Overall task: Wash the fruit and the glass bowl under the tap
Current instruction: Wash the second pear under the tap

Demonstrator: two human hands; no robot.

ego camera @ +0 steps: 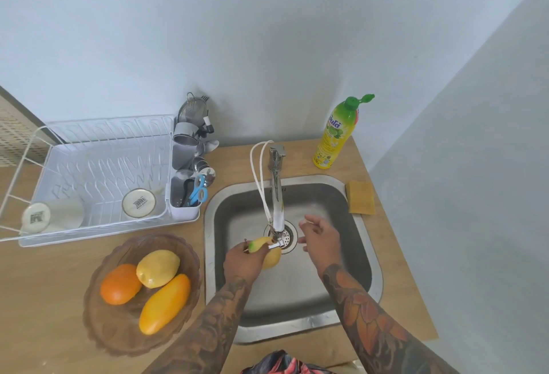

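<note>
Left grip (242, 260) closed round yellow-green fruit (267, 250) beneath tap (277, 210) spout over sink (364, 225); right grip (319, 235) empty, fingers spread (water flow unclear). Rotate fruit, rub all sides; glass bowl (98, 323) waits on desk

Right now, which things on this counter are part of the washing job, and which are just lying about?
Part of the job:
yellow-green fruit held in left hand under tap
right hand, open
sink
glass bowl with orange, lemon, mango

Lying about:
dish rack
soap bottle
sponge
blue scissors
</note>
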